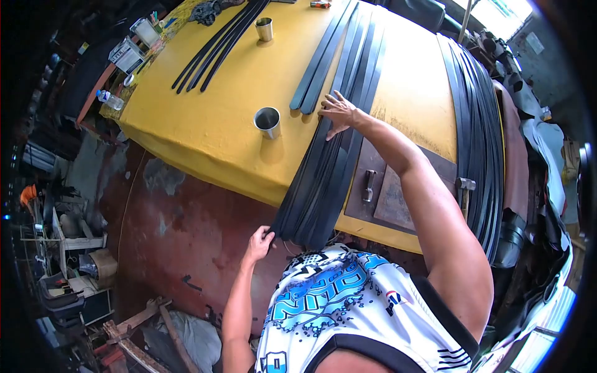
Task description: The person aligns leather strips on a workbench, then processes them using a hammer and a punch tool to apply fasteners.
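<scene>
Draping over the yellow table (199,127), black strips (318,186) are lying under the open right hand (340,114) at their twelve o'clock; the left hand (259,244) is pinching their edge at seven.

Worn reddish floor (180,217), bright window (497,15)

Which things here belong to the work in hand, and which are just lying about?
Likely part of the work:
- long black strips, left hand gripping their near end, right hand spread over them
- yellow-covered table under them

Seemingly just lying about:
- near metal cup
- far metal cup
- plastic bottle
</scene>
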